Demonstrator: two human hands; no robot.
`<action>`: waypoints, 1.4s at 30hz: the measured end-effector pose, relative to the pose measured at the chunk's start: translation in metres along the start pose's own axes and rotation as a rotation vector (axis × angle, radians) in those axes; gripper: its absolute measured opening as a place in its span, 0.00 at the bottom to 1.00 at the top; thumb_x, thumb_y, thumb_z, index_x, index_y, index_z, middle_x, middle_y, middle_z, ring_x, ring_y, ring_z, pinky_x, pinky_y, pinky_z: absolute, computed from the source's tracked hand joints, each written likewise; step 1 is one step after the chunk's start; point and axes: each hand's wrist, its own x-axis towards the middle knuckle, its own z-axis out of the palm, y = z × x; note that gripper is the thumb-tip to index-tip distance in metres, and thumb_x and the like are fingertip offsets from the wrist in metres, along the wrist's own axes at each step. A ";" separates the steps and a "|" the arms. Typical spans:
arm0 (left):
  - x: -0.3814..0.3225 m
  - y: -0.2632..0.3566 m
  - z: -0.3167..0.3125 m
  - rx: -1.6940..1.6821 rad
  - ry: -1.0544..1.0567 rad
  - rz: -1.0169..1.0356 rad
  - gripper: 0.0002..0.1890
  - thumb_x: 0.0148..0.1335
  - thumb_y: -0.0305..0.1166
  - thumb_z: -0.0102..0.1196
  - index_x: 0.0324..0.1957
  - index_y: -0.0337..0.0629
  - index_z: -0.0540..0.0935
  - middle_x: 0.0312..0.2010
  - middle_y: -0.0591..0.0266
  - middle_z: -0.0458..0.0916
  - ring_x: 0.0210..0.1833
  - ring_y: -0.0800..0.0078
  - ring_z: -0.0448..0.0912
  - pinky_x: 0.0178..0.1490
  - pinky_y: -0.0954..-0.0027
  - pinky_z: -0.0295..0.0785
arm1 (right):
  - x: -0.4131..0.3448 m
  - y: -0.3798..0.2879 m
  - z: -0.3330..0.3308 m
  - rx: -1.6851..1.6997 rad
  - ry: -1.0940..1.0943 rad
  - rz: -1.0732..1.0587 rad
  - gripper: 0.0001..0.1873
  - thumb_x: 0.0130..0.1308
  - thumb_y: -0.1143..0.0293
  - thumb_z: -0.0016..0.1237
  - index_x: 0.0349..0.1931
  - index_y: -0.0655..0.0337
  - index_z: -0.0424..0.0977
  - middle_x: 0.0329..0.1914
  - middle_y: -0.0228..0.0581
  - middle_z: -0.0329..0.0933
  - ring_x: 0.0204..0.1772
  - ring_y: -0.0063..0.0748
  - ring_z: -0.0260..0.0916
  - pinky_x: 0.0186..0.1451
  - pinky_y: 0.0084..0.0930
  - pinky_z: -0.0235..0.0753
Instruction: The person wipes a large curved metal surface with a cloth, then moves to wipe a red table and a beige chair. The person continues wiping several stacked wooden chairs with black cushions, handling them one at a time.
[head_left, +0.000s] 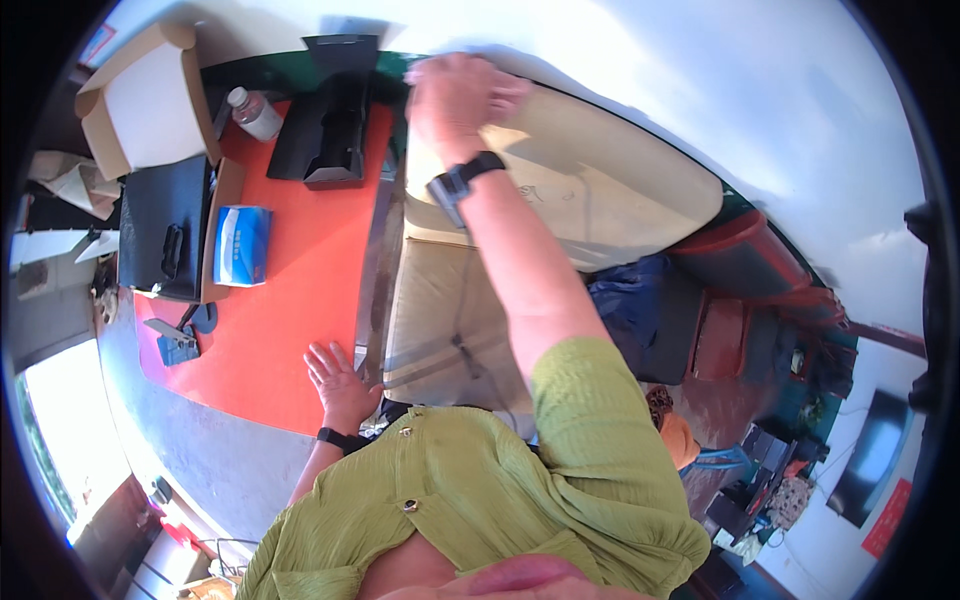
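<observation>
My right hand, blurred and wearing a dark wristband, presses what looks like a pink cloth against the top of a beige sofa backrest, close to the wall. Below the backrest lies the beige seat cushion, with a thin dark strap across it. My left hand rests flat, fingers spread, at the edge of a table with an orange-red top. Nothing is held in it.
On the table are a blue tissue box, an open carton with a black case, a white-capped bottle, an open black box and a phone stand. Right of the sofa are a dark blue bag and red-framed chairs.
</observation>
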 end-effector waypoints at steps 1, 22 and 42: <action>0.000 0.000 0.001 -0.005 0.008 0.001 0.71 0.50 0.57 0.71 0.78 0.26 0.37 0.78 0.22 0.30 0.81 0.26 0.30 0.82 0.38 0.38 | 0.003 -0.005 0.001 -0.071 -0.031 -0.025 0.06 0.53 0.72 0.59 0.31 0.50 0.83 0.35 0.38 0.77 0.46 0.47 0.71 0.52 0.43 0.68; 0.007 0.001 0.019 0.058 0.090 0.016 0.73 0.49 0.62 0.70 0.77 0.22 0.37 0.77 0.18 0.31 0.79 0.20 0.29 0.80 0.34 0.36 | -0.125 0.372 -0.256 -0.738 0.047 0.514 0.11 0.67 0.67 0.50 0.47 0.51 0.81 0.47 0.42 0.82 0.55 0.53 0.73 0.58 0.51 0.72; 0.015 -0.014 0.050 -0.007 0.281 0.115 0.69 0.51 0.54 0.70 0.78 0.26 0.35 0.77 0.19 0.30 0.79 0.21 0.28 0.79 0.29 0.31 | -0.211 0.060 0.006 -0.025 -0.234 -0.305 0.14 0.64 0.68 0.51 0.49 0.43 0.77 0.57 0.24 0.72 0.60 0.36 0.67 0.56 0.38 0.71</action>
